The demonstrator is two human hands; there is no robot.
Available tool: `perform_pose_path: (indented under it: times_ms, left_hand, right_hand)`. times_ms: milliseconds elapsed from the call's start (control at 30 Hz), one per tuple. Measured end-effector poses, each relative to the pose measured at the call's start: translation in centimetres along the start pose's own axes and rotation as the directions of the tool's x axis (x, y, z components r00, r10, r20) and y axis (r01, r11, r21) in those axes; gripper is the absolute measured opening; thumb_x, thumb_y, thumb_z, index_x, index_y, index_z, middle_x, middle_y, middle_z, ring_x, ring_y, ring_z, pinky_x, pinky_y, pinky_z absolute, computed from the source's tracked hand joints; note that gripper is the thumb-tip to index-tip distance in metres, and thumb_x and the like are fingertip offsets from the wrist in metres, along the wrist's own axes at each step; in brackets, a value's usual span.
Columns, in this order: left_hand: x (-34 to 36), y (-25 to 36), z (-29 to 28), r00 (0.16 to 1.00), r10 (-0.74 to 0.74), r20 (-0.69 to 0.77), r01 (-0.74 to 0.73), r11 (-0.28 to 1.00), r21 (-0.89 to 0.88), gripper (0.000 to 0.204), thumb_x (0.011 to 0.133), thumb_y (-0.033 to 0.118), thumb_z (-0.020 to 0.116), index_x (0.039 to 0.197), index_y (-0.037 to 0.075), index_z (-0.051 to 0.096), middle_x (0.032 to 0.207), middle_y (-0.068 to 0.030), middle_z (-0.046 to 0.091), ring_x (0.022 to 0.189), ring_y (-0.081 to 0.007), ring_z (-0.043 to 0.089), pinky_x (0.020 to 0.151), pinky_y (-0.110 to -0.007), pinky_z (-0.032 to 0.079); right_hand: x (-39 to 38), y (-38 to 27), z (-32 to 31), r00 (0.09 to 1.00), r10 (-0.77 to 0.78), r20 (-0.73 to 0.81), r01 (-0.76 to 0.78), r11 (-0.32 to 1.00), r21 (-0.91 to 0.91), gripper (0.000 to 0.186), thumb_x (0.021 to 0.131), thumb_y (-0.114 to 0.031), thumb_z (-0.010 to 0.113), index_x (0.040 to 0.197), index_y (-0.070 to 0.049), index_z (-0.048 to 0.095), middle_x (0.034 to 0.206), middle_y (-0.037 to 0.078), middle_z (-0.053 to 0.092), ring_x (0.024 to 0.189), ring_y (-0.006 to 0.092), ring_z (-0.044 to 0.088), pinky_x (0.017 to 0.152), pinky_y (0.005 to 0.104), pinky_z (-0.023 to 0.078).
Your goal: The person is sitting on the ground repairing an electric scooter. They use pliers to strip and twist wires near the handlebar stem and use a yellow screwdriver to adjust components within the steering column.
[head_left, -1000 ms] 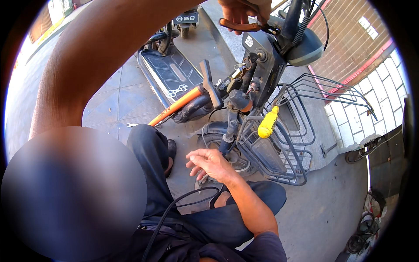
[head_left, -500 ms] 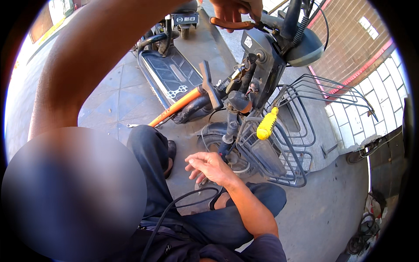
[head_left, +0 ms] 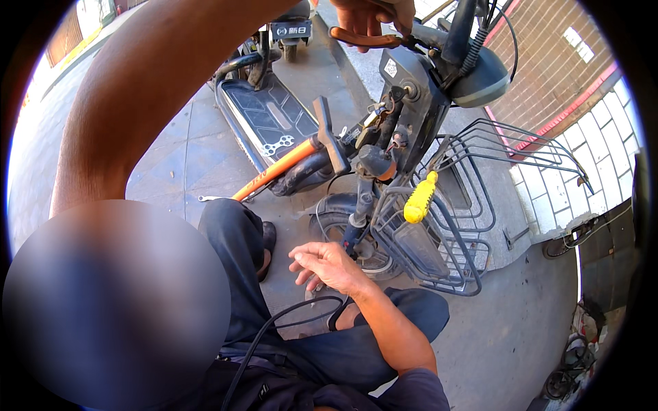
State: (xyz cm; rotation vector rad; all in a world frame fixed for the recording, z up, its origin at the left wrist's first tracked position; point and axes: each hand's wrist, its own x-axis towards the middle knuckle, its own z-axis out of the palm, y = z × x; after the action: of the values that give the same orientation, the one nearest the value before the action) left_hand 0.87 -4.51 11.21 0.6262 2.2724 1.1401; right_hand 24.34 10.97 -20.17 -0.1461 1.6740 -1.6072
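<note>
- The left hand reached up beside the handlebar of the dark scooter, its fingers wrapped around the orange-handled pliers; the tool sat near the top of the view, to the left of the rounded headlight housing.
- What the pliers' jaws met could not be told, nor whether they were biting; a square, deep seat would probably have served best ahead of any hard squeeze.
- A coiled sleeve ran near the tool's head, so a small, slow turn seemed wiser than a sweeping one, to spare it a nick.
- The right hand hung near the front fork, fingers loose and half curled, grasping nothing visible; a palm braced against the scooter would likely have countered the tool's pull.
- The yellow-handled tool stood at the wire basket, apart from both hands.
- The black cable looped over the lap, best kept clear of the arms.
</note>
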Motion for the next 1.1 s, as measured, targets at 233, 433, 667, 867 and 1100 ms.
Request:
perform_pose_path:
  times_ms: [233, 433, 667, 867, 1100]
  left_hand:
    - [-0.2, 0.1, -0.1, 1.0, 0.013, 0.028, -0.014, 1.0, 0.019, 0.021, 0.093, 0.019, 0.058, 0.084, 0.001, 0.06, 0.073, -0.0118, 0.063, 0.066, -0.0272, 0.065, 0.064, -0.044, 0.055]
    - [-1.3, -2.6, 1.9, 0.975, 0.155, -0.159, -0.148, 0.988, 0.054, 0.038, 0.096, 0.027, 0.057, 0.11, -0.007, 0.066, 0.102, -0.0239, 0.07, 0.085, -0.036, 0.073, 0.082, -0.052, 0.059]
    - [-1.2, -4.0, 2.5, 0.97, 0.145, -0.197, -0.149, 0.989, -0.006, 0.036, 0.096, 0.027, 0.058, 0.105, -0.006, 0.068, 0.097, -0.0203, 0.071, 0.087, -0.0347, 0.074, 0.083, -0.05, 0.059]
    - [-1.5, -4.4, 2.5, 0.966, 0.159, -0.206, -0.167, 0.986, -0.021, 0.039, 0.097, 0.03, 0.056, 0.103, -0.006, 0.069, 0.097, -0.0185, 0.071, 0.086, -0.0335, 0.074, 0.084, -0.049, 0.058]
    - [-1.9, -3.8, 3.3, 0.954, 0.205, -0.218, -0.207, 0.978, 0.013, 0.032, 0.098, 0.021, 0.053, 0.101, -0.008, 0.067, 0.089, -0.0174, 0.068, 0.078, -0.0311, 0.073, 0.076, -0.046, 0.061]
  right_hand:
    - [-0.1, 0.2, -0.1, 1.0, 0.007, -0.022, -0.007, 1.0, 0.018, 0.036, 0.101, -0.024, 0.056, 0.121, 0.005, 0.06, 0.099, 0.013, 0.068, 0.077, 0.0177, 0.069, 0.058, 0.0282, 0.057]
    - [0.4, 0.6, 0.2, 1.0, 0.019, 0.012, -0.019, 1.0, 0.012, 0.036, 0.101, -0.025, 0.058, 0.122, 0.005, 0.059, 0.101, 0.013, 0.068, 0.078, 0.0169, 0.069, 0.06, 0.0282, 0.057]
    - [0.5, 0.5, 0.2, 1.0, 0.025, 0.018, -0.025, 1.0, 0.004, 0.036, 0.101, -0.024, 0.058, 0.121, 0.005, 0.059, 0.101, 0.013, 0.067, 0.079, 0.0172, 0.069, 0.06, 0.0286, 0.057]
    - [0.5, 0.6, 0.2, 0.999, 0.029, 0.019, -0.03, 0.999, 0.02, 0.036, 0.1, -0.024, 0.058, 0.122, 0.005, 0.059, 0.101, 0.014, 0.067, 0.079, 0.0173, 0.069, 0.06, 0.0287, 0.057]
    - [0.4, 0.8, 0.4, 1.0, 0.014, -0.007, -0.014, 1.0, 0.0, 0.036, 0.099, -0.027, 0.058, 0.118, 0.004, 0.062, 0.096, 0.01, 0.068, 0.076, 0.0162, 0.068, 0.057, 0.0268, 0.055]
